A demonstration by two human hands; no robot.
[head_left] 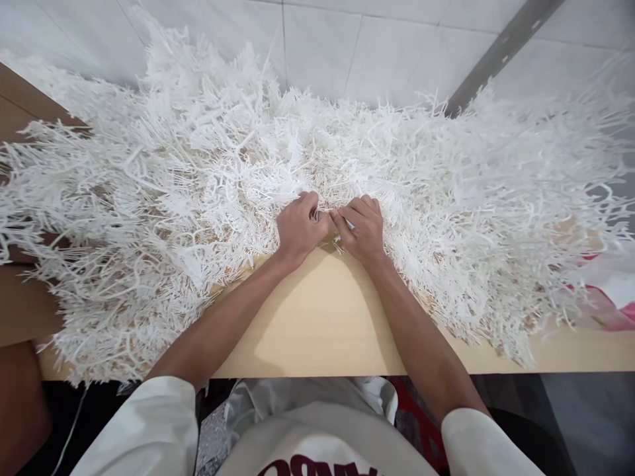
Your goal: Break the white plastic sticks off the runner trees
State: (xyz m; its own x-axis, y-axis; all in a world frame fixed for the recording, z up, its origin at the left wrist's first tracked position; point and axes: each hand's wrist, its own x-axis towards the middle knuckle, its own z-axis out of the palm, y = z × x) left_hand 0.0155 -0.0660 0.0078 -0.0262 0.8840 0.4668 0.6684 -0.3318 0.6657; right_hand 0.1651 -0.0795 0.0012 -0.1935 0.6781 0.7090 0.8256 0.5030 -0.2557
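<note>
A wide, shaggy mass of white branching strands (213, 172), like artificial foliage, spreads across the light wooden table (312, 317). My left hand (301, 228) is closed at the near middle edge of this mass, its fingers curled into the strands. Close beside it, my right hand (361, 228) pinches with thumb and fingers, and a small whitish strip shows between them. The fingertips of both hands almost meet. Just below them, a few short white strand ends (338, 246) hang over the bare wood. Exactly what lies inside each grip is mostly hidden.
A cardboard box (30, 301) stands at the left. On the right lies a clear plastic bag with pink-red edges (605, 297). Behind the table are a pale tiled wall (322, 46) and a slanting grey metal bar (501, 53). Someone's bare limb (22, 403) shows at lower left.
</note>
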